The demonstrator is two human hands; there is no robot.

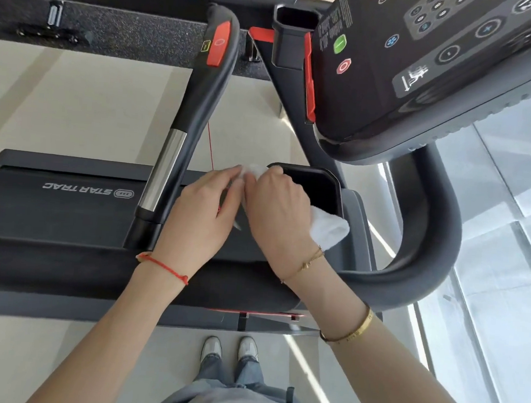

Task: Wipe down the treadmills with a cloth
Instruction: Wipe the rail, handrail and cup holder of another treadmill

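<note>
Both my hands, left (205, 201) and right (277, 202), are pinched shut on the soft white cloth (329, 227) at the treadmill (67, 204)'s matte black cup holder (316, 186), pale glossy floor (74, 106) underneath.

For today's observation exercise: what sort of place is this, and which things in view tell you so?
Probably a gym or fitness room. A Star Trac treadmill with a button console and a red-tabbed handrail fills the view, beside large windows.
</note>
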